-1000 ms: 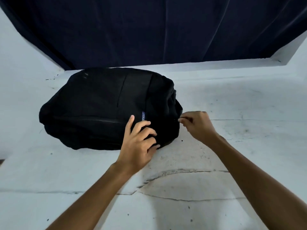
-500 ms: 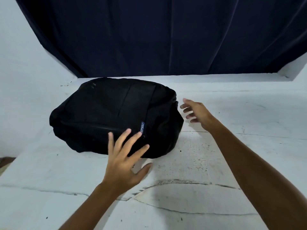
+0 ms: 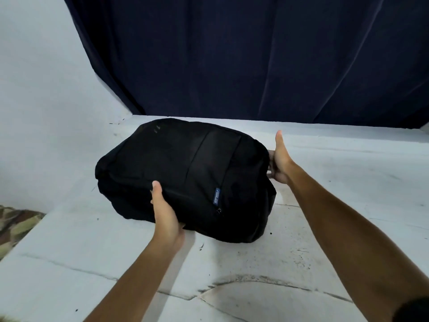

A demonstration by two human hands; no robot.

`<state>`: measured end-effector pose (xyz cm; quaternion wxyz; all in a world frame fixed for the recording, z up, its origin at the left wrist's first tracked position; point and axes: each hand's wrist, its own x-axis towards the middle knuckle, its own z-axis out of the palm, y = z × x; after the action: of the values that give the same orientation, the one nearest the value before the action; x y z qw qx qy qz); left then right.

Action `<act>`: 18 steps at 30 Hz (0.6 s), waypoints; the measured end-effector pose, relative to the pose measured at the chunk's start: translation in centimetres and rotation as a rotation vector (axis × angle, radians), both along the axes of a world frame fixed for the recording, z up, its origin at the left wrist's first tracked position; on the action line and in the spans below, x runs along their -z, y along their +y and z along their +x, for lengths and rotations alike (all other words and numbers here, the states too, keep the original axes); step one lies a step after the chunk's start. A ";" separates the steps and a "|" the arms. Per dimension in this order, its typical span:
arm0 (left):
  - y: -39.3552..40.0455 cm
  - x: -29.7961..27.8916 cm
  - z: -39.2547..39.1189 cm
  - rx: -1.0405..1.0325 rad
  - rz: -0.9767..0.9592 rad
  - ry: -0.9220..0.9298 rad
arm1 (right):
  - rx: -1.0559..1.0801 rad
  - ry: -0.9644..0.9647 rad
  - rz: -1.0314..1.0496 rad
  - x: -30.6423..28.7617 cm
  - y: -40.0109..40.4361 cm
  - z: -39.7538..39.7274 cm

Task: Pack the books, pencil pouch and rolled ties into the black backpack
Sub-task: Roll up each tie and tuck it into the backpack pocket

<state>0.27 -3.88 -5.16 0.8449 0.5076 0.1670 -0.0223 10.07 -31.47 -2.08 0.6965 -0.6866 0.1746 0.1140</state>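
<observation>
The black backpack (image 3: 185, 177) lies on its back toward the far left part of the pale, cracked floor (image 3: 325, 228), close to the dark curtain (image 3: 232, 54) along the far edge, and it looks full and zipped, with no books, pouch or ties in sight; they are presumably inside. The left hand (image 3: 166, 214) grips the near long side, thumb on top and the fingers tucked under the fabric out of view, so how they lie cannot be told. The right hand (image 3: 279, 161) holds the right end, thumb pointing up, fingers curled round the end and mostly hidden. The step appears to be lifting or squaring up the packed bag. To do it well, both hands should rise together so the load stays level, the left fingers should get well beneath the weight and not merely pinch loose cloth, and the right should keep clear of the zipper pull.
</observation>
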 end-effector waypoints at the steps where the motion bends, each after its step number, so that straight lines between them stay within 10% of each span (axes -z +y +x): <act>1: 0.2 -0.2 -0.1 -0.001 0.007 -0.003 | -0.024 0.003 0.012 0.6 -0.3 -0.3; 18: 15.6 -4.6 3.2 0.128 0.315 0.061 | -0.339 0.084 0.483 3.4 8.4 -14.7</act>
<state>3.47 11.70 -0.57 0.7464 0.6423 0.1615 -0.0652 -4.61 -23.03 -5.53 0.8028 -0.5151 0.0541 0.2953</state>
